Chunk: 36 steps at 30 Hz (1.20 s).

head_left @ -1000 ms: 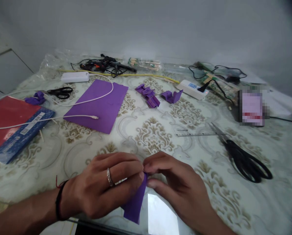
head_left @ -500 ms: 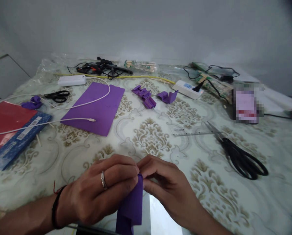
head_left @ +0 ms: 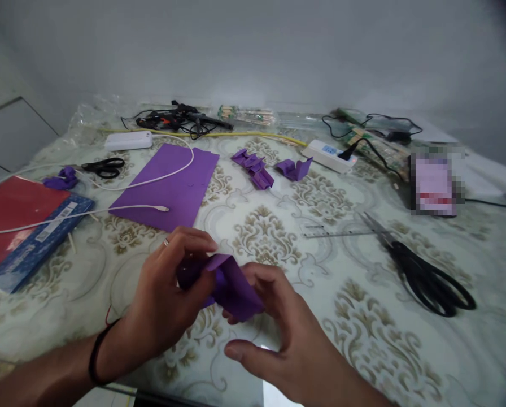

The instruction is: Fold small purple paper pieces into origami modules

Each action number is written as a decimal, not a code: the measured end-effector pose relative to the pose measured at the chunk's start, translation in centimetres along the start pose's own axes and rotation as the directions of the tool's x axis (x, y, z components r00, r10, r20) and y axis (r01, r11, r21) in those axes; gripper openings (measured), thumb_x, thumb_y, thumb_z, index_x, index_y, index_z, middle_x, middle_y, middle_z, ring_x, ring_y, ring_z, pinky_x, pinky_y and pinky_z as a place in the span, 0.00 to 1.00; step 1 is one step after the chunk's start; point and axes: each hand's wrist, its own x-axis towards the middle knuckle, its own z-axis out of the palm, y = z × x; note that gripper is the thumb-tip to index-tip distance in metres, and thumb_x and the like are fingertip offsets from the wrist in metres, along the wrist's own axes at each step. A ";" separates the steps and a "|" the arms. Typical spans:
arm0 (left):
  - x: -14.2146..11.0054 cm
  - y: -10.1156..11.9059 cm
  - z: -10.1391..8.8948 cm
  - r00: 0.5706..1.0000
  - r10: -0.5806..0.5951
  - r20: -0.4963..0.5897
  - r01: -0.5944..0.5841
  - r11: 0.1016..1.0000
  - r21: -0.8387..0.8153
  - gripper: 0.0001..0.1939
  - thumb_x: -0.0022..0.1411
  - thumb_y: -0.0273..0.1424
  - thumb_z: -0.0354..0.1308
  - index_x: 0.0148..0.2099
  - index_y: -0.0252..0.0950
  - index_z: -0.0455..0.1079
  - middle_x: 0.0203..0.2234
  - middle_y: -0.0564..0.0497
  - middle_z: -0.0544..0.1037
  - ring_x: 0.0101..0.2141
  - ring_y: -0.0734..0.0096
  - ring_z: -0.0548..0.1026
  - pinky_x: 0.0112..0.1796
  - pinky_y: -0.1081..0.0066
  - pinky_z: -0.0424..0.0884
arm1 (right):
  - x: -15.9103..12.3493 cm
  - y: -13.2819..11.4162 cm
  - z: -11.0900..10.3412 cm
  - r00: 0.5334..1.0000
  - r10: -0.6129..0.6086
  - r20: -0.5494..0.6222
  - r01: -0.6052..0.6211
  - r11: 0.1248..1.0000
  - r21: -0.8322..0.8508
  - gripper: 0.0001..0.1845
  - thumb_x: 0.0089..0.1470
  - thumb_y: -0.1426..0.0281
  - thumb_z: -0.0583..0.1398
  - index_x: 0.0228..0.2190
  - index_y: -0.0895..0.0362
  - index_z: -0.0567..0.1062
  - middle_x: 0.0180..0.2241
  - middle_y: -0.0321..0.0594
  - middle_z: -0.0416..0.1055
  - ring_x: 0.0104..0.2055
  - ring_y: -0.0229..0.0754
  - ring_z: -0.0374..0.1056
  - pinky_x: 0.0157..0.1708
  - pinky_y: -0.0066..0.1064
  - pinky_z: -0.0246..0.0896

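Observation:
A folded piece of purple paper (head_left: pixel 236 288) is held above the near part of the table. My left hand (head_left: pixel 172 288) grips its left side between thumb and fingers. My right hand (head_left: pixel 282 322) is at the paper's right side, thumb spread away below and fingers partly hidden behind the paper; whether they touch it is hard to tell. Farther back lie purple paper sheets (head_left: pixel 164 186), a pleated purple strip (head_left: pixel 253 168) and a smaller folded purple piece (head_left: pixel 294 168).
Large black-handled scissors (head_left: pixel 426 277) lie at right, across a clear ruler (head_left: pixel 341 233). Small scissors (head_left: pixel 104 167), crumpled purple paper (head_left: pixel 61 178) and a red and blue packet (head_left: pixel 36 226) are at left. A white power strip (head_left: pixel 330 156), tangled black cables (head_left: pixel 179 117) and a blurred phone (head_left: pixel 433 183) sit behind.
The purple paper has been raised and turned, its folds now spread. My left hand has rotated and moved up; my right thumb has come away from the paper.

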 end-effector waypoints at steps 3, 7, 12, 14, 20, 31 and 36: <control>-0.2 -0.2 0.4 0.996 0.088 0.015 -0.089 0.993 0.078 0.19 0.63 0.16 0.59 0.51 0.42 0.75 0.43 0.50 0.78 0.38 0.71 0.81 0.38 0.72 0.80 | 0.0 -0.1 0.4 1.000 0.014 -0.025 -0.016 0.998 -0.064 0.27 0.50 0.70 0.74 0.46 0.47 0.67 0.41 0.33 0.72 0.39 0.41 0.74 0.41 0.35 0.74; -0.8 -0.2 0.7 0.982 0.175 0.068 -0.180 0.980 0.085 0.15 0.63 0.16 0.62 0.46 0.42 0.75 0.42 0.50 0.76 0.40 0.68 0.79 0.41 0.71 0.81 | 0.3 -0.1 0.8 0.996 -0.023 -0.082 0.009 0.986 -0.165 0.14 0.61 0.66 0.64 0.44 0.49 0.65 0.33 0.32 0.72 0.32 0.41 0.71 0.32 0.33 0.69; -1.5 -0.4 1.1 0.983 0.179 0.038 -0.181 0.983 0.044 0.12 0.63 0.18 0.62 0.44 0.39 0.74 0.42 0.49 0.74 0.40 0.68 0.78 0.38 0.71 0.80 | 0.6 -0.1 0.7 0.981 -0.117 -0.152 0.071 0.957 -0.282 0.09 0.60 0.75 0.57 0.41 0.50 0.68 0.30 0.31 0.75 0.28 0.38 0.73 0.27 0.28 0.68; -1.6 -0.4 1.1 0.979 0.203 0.017 -0.203 0.979 0.028 0.12 0.62 0.18 0.62 0.44 0.39 0.74 0.42 0.49 0.74 0.39 0.69 0.78 0.38 0.71 0.80 | 0.5 0.0 0.4 0.954 -0.204 -0.221 0.128 0.940 -0.316 0.13 0.58 0.78 0.58 0.42 0.50 0.70 0.31 0.31 0.77 0.28 0.36 0.75 0.27 0.24 0.70; -2.0 -0.2 0.8 0.965 0.244 0.097 -0.239 0.969 -0.059 0.19 0.64 0.22 0.66 0.56 0.40 0.71 0.45 0.46 0.78 0.43 0.65 0.82 0.42 0.69 0.83 | -0.4 0.9 -0.6 0.845 -0.451 -0.288 0.314 0.854 -0.415 0.22 0.53 0.80 0.64 0.47 0.47 0.74 0.39 0.34 0.82 0.36 0.40 0.81 0.37 0.27 0.77; -1.4 0.5 -1.0 0.901 0.146 0.409 0.047 0.904 -0.426 0.19 0.74 0.29 0.54 0.63 0.41 0.71 0.52 0.45 0.83 0.51 0.59 0.82 0.51 0.65 0.82 | 0.0 -0.4 -2.2 0.709 -0.687 -0.160 0.531 0.669 -0.521 0.20 0.59 0.79 0.66 0.49 0.47 0.79 0.41 0.44 0.85 0.39 0.53 0.81 0.36 0.48 0.76; -0.9 0.9 0.0 0.886 0.005 0.464 0.219 0.877 -0.428 0.07 0.72 0.35 0.64 0.51 0.43 0.77 0.37 0.53 0.85 0.36 0.68 0.84 0.38 0.74 0.83 | -0.3 -0.2 -2.4 0.760 -0.650 0.011 0.542 0.624 -0.563 0.30 0.57 0.80 0.67 0.57 0.45 0.74 0.44 0.43 0.86 0.42 0.55 0.81 0.44 0.52 0.76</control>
